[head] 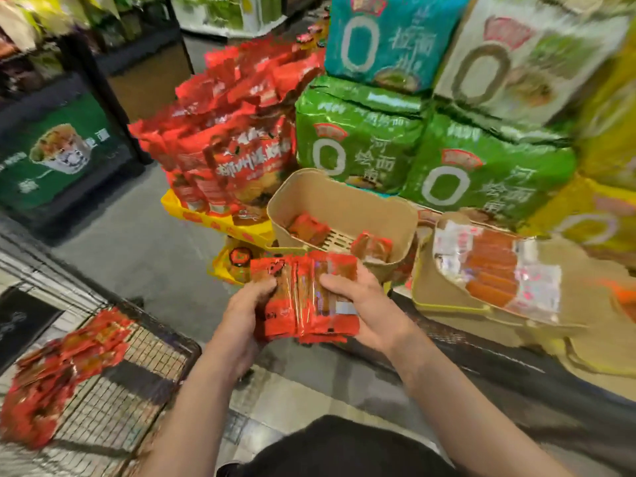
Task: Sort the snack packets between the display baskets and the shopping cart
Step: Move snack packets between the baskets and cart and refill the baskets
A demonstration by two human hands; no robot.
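Red snack packets (pixel 306 297) gripped between both hands, left (pixel 246 306) and right (pixel 358 306), near tan basket (pixel 344 201).

A stack of red snack packets (pixel 309 297) held upright above a tan display basket (pixel 344 197) containing two packets; more red packets (pixel 58 370) heaped in the wire shopping cart (pixel 151 342).

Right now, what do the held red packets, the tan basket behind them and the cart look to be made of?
Red packets, gripped by the left hand and right hand: glossy plastic film, likely foil-lined, judging by creases and glare. Tan basket: matte moulded plastic, probably; slotted floor, rounded rim. Cart: dark metal wire, going by its thin grid mesh.
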